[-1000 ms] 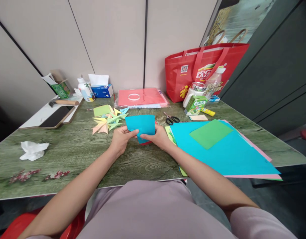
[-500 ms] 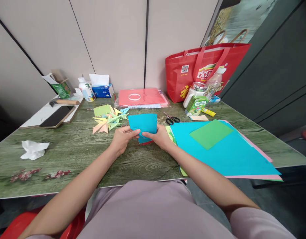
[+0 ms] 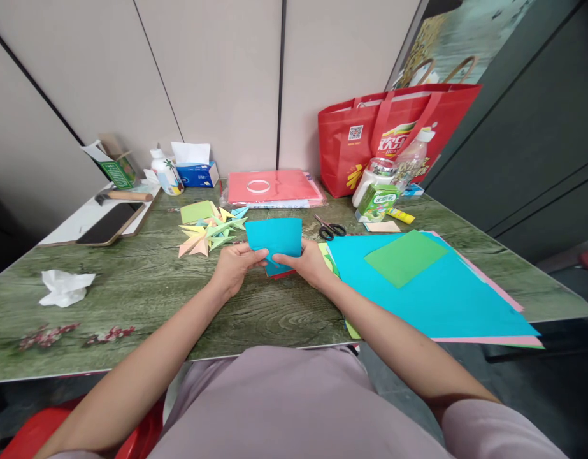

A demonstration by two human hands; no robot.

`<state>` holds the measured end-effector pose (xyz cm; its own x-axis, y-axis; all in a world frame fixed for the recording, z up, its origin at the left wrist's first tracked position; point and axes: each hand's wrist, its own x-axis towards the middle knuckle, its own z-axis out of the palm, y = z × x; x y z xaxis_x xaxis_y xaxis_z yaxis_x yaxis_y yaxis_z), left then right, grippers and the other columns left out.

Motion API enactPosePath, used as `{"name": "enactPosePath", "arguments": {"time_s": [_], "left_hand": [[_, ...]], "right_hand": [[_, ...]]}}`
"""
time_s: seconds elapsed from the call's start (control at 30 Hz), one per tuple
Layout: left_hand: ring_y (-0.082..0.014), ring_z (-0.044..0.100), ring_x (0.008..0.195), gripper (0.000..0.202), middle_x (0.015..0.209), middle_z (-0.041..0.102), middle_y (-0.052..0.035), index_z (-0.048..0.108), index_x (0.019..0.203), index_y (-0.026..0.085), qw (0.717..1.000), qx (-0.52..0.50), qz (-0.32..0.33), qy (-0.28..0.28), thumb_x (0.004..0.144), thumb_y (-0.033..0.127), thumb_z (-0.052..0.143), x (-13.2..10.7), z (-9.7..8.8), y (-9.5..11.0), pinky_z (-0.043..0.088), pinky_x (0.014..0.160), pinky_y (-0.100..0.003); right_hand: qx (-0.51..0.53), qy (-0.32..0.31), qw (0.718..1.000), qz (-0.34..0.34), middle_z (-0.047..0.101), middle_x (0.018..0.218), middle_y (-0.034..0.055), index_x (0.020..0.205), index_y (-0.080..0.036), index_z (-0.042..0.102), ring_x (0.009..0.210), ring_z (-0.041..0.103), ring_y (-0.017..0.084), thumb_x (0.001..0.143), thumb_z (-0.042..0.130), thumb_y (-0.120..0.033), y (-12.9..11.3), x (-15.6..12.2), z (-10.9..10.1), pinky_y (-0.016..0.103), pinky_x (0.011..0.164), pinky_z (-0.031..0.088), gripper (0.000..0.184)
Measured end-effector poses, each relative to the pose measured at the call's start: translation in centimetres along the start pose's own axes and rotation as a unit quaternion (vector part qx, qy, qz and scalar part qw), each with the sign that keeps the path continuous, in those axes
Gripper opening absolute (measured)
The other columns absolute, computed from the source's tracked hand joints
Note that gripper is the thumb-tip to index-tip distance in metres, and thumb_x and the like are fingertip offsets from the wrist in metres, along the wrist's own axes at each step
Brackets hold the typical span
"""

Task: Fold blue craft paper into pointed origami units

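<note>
Both hands pinch the near edge of a small blue paper square (image 3: 274, 234) held up over the green wood-grain table (image 3: 131, 287). My left hand (image 3: 234, 268) grips its lower left part, thumb on top. My right hand (image 3: 306, 262) grips the lower right part. Under the square, red and blue paper edges (image 3: 277, 273) lie on the table. A cluster of folded paper stars (image 3: 208, 234) in yellow, green, pink and blue lies just left of the square.
Large blue sheets with a green square (image 3: 405, 256) on top lie at the right. Scissors (image 3: 329, 229), a red paper pack with a tape ring (image 3: 269, 187), a red bag (image 3: 394, 134), jar and green carton stand behind. A crumpled tissue (image 3: 64, 287), phone (image 3: 107, 223) and tissue box are at the left.
The blue square has shifted slightly right and up in both hands over the last second. In the last half second nothing visibly moved.
</note>
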<state>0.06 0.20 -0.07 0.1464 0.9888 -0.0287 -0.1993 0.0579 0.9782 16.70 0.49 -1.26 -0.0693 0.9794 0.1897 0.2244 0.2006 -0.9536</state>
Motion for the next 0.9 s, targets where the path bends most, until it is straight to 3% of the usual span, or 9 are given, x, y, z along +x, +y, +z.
{"name": "enactPosePath", "arguments": {"time_s": [0.9], "left_hand": [[-0.0122,0.057,0.054,0.028,0.071,0.070,-0.0059,0.072,0.069,0.014,1.000,0.007,0.003,0.019,0.049,0.032,0.080,-0.13,0.07,0.01,0.050,0.055,-0.027]], "right_hand": [[0.003,-0.002,1.000,0.005,0.066,0.079,0.0046,0.080,-0.014,0.062,0.066,0.057,0.018,0.056,0.072,-0.036,-0.23,-0.09,0.00,0.032,0.062,0.048,0.034]]}}
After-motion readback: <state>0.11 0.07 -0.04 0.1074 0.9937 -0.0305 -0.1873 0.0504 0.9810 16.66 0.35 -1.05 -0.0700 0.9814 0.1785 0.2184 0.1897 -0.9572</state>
